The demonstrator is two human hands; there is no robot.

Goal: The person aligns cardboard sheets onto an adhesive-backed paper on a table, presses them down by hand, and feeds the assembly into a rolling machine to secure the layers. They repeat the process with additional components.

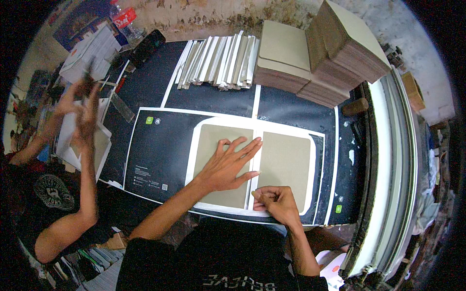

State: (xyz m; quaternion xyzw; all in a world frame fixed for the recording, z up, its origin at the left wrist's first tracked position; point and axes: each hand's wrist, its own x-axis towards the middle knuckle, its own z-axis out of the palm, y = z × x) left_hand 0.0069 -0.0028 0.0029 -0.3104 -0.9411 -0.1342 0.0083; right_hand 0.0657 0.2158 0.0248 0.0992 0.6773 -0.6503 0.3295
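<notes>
Two grey-brown boards with rounded outer corners, a left board (228,198) and a right board (287,157), lie side by side on a white-bordered dark printed sheet (162,145). A narrow white strip (258,127) runs between them. My left hand (230,162) lies over the left board with its fingers spread, the fingertips reaching across the strip. Near the strip's lower end, my right hand (275,201) is closed, its thumb and fingers pinched together at the right board's lower left corner. What they hold, if anything, is hidden.
Behind the sheet lies a row of cut strips (218,60). Tall stacks of grey boards (284,48) stand at the back right, near a roller-like machine (386,184). At left, another person's blurred hands (82,109) work beside a metal ruler (122,106) and a bottle (127,24).
</notes>
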